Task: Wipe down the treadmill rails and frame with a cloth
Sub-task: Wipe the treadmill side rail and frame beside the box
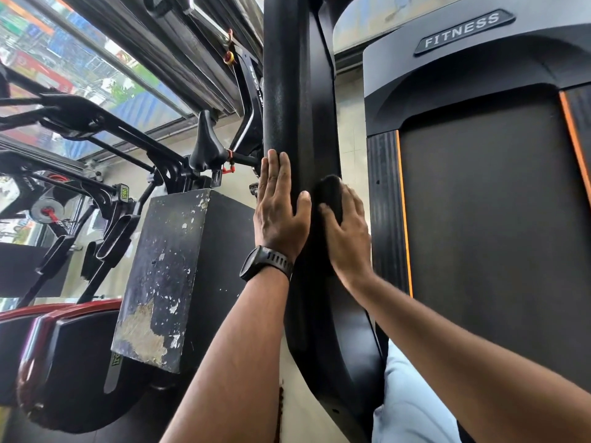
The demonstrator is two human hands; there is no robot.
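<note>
Post long axis up-down; L hand flat on it, R hand fingers round cloth.

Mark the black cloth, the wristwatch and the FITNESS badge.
black cloth [329, 191]: head view, bunched upper part.
wristwatch [254, 262]: head view, watch case.
FITNESS badge [463, 29]: head view, middle of the lettering.

Left of upright post: narrow gap to scuffed block, bridged by left hand laid flat. Right of post: pale floor strip open up to side rail, narrowed by right hand gripping cloth. Post face above both hands unobstructed. Bike saddle crowding upper left.
</note>
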